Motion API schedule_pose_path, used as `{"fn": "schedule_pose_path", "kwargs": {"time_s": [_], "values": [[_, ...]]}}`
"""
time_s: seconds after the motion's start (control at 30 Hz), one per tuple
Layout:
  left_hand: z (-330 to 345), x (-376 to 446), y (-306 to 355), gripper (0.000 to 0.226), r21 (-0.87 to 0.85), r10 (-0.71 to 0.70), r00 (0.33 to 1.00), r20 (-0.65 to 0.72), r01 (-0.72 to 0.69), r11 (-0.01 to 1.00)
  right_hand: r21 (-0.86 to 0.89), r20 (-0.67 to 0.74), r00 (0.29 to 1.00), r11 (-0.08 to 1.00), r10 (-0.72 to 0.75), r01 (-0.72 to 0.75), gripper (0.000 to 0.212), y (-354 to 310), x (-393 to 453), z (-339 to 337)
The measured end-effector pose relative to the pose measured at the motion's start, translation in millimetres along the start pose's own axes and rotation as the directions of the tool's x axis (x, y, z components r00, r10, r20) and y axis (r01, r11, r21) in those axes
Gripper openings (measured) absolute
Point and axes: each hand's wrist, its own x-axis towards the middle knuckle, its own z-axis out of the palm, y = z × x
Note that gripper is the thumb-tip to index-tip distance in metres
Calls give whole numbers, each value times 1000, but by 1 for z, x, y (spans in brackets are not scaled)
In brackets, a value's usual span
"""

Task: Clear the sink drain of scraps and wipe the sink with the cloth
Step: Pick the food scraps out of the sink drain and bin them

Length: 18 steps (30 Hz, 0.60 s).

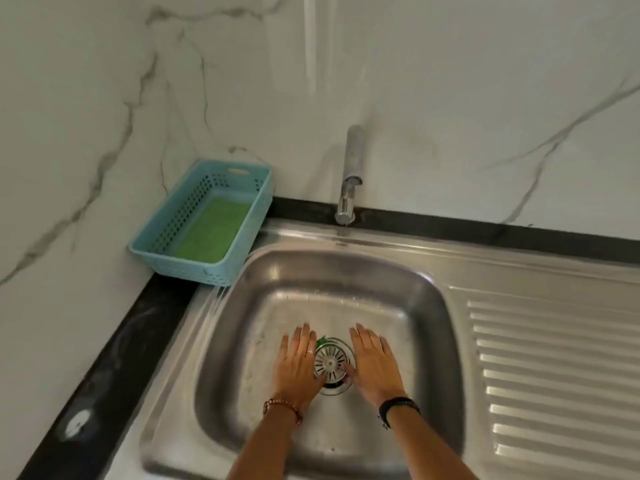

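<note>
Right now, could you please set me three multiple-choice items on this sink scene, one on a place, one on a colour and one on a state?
1. Where does the blue basket stand?
A. on the counter at the sink's far left corner
B. on the ribbed drainboard
C. inside the basin

2. What colour is the cloth in that basket?
A. red
B. green
C. white

3. How are the left hand and right hand placed?
A. both grip the tap
B. fingers straight, one on each side of the drain strainer
C. one lifts the basket

Answers: 1 A, it stands by the wall corner, left of the tap; 2 B, green shows through the basket; 3 B, the strainer lies between them in the sink.
</note>
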Motion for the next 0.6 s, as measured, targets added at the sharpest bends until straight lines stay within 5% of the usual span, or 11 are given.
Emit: {"fn": "schedule_pose_path", "kwargs": {"time_s": [0.2, 0.37, 0.47, 0.6], "values": [[37, 31, -10, 35, -68, -126, 989, 72, 131, 989, 141, 111, 960, 952, 258, -272, 32, -8, 24, 47], [49, 48, -6, 28, -259, -275, 943, 190, 318, 912, 389, 86, 885, 803, 457, -452, 21, -18, 40, 53], [38, 40, 3, 29, -583, -410, 853, 322, 520, 624, 515, 38, 857, 725, 513, -457, 20, -24, 36, 42], [-1, 27, 13, 44, -849, -406, 773, 487, 528, -14, 723, -101, 825, 610, 556, -323, 14, -33, 18, 10]]}}
